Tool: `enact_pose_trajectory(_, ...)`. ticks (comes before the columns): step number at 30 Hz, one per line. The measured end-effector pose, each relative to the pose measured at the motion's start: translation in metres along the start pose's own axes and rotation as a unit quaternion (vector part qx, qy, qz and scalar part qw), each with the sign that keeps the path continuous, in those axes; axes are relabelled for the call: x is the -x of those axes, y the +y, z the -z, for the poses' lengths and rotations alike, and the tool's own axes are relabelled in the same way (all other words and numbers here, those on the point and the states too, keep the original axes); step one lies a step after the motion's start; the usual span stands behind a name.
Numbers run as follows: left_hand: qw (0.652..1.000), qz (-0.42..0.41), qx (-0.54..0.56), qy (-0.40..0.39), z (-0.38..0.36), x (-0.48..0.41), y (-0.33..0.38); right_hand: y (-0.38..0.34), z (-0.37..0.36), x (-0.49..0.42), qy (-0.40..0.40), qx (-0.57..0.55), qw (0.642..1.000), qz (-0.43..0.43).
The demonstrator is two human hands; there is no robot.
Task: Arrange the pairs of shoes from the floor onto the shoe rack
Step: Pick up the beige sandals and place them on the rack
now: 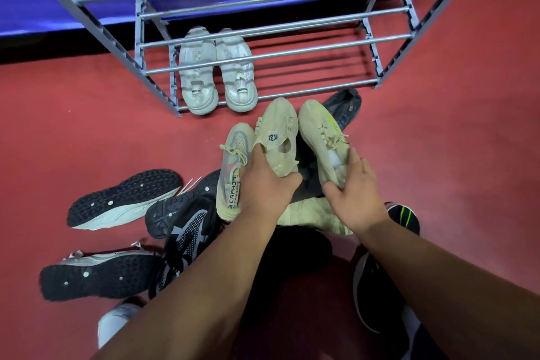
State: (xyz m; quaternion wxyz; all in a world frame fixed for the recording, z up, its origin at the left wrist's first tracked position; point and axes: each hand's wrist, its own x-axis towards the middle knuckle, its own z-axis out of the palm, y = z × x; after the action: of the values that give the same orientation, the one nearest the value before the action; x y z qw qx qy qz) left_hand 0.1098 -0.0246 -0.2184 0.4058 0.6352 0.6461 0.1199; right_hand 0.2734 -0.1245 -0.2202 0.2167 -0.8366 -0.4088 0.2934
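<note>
— Which pair are you on?

— The beige one. My left hand (264,181) is closed around the heel of one beige shoe (276,137), and my right hand (355,191) wraps the heel end of the other beige shoe (321,137). Both are just in front of the shoe rack (263,54), toes pointing at it, above the heap on the floor (117,131).

— Where should they go?

— On the bottom tier, I think, to the right of the white pair (217,73) that sits at the rack's left end. That stretch of rails looks free.

— Anything to watch?

— Keep both level and side by side, slide them in toes first under the upper rails, and let the soles bridge at least two bars so they don't tip through. A third beige shoe (233,166) lies against my left one, nearer me than the rack; I'd lift clear of it so it doesn't drag along.
</note>
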Motion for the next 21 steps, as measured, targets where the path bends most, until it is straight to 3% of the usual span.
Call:
enact_pose_trajectory(6,0.998,-0.046,0.043,-0.016,-0.001,-0.034,0.025,-0.019,0.000,-0.046,0.072,-0.063,0.995,0.005)
enact_pose_trajectory(21,0.995,-0.090,0.003,0.043,-0.020,-0.174,0.077,-0.047,0.021,-0.200,0.077,0.019,0.994,0.081)
